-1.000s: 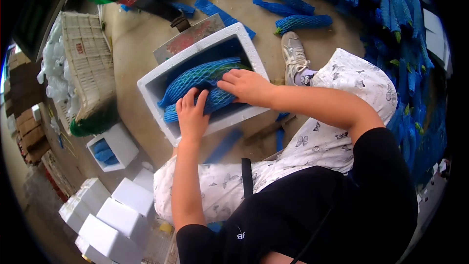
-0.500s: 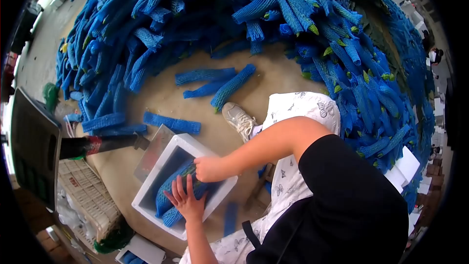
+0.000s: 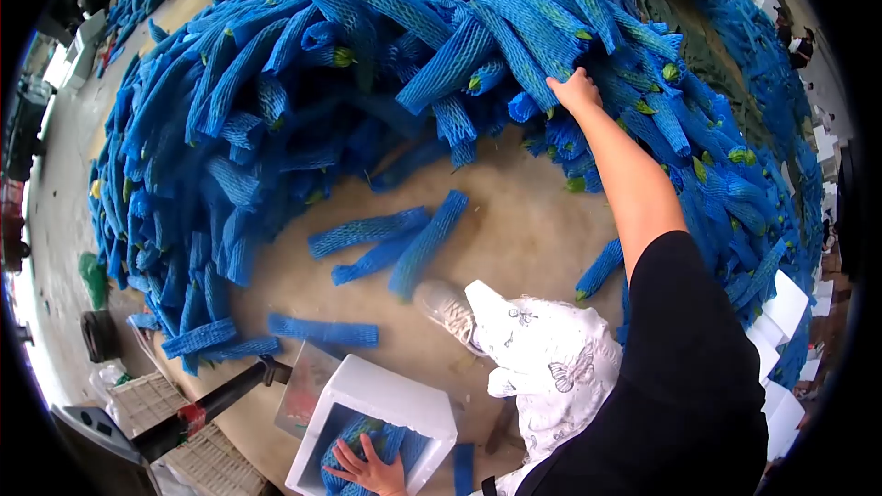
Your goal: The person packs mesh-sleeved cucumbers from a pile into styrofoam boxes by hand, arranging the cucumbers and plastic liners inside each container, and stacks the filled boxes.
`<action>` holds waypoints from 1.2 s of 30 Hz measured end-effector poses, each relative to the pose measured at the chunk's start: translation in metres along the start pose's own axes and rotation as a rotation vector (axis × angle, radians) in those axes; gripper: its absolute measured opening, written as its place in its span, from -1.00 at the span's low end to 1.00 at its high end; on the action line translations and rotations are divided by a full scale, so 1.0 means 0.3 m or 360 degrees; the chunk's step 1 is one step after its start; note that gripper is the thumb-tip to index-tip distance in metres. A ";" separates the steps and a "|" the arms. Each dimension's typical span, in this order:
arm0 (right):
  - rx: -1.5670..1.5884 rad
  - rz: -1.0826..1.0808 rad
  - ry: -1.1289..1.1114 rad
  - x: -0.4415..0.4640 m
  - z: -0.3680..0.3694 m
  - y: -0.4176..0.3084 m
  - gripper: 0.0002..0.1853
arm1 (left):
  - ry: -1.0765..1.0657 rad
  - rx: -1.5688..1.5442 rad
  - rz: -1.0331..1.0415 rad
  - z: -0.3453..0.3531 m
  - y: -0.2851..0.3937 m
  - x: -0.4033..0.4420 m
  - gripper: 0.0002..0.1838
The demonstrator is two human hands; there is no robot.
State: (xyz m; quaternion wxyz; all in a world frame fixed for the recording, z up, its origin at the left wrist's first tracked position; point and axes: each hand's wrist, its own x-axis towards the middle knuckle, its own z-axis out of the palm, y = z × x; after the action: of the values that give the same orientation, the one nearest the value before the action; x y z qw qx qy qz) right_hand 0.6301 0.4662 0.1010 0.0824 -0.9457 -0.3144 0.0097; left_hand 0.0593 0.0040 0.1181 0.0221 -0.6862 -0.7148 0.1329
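My left hand (image 3: 369, 470) lies with spread fingers on several long green vegetables in blue foam net sleeves (image 3: 366, 432), inside a white foam box (image 3: 390, 386). The box stands tilted in view at the bottom. My right hand (image 3: 577, 92) is stretched out to the big heap. Its fingers close round the lower end of a net-sleeved vegetable (image 3: 525, 44), and the fingertips are partly hidden. Green tips poke out of many sleeves around it.
A curved heap of sleeved vegetables (image 3: 230, 83) surrounds the tan floor. Loose sleeved pieces (image 3: 367, 231) lie near my shoe (image 3: 446, 312). A scale with a dark post (image 3: 216, 401) stands left of the box, beside a woven basket (image 3: 216, 455). White boxes (image 3: 781, 312) are at right.
My right hand has left the box and reached up to the heap on the right. My left hand stays on the vegetables in the box. The view has shifted upward.
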 end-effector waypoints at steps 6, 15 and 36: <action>0.0268 -0.0467 -0.0062 -0.024 -0.035 0.073 -0.16 | 0.0012 -0.0214 -0.0145 0.024 0.008 -0.014 -0.33; 0.1994 0.0182 -0.0961 -0.442 -0.230 0.415 -0.52 | 0.0134 -0.0188 -0.0042 0.043 -0.004 -0.020 0.05; 0.1250 -0.2409 -0.1362 -1.232 -0.877 0.285 -0.28 | 0.0600 -0.3665 -0.0019 -0.543 0.260 0.003 0.15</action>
State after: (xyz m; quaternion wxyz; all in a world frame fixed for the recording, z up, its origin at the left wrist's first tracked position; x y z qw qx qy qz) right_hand 0.4028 0.1390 0.3341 0.2565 -0.3124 -0.8206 0.4039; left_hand 0.1701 0.0327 0.2578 -0.5072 -0.3062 -0.4016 -0.6984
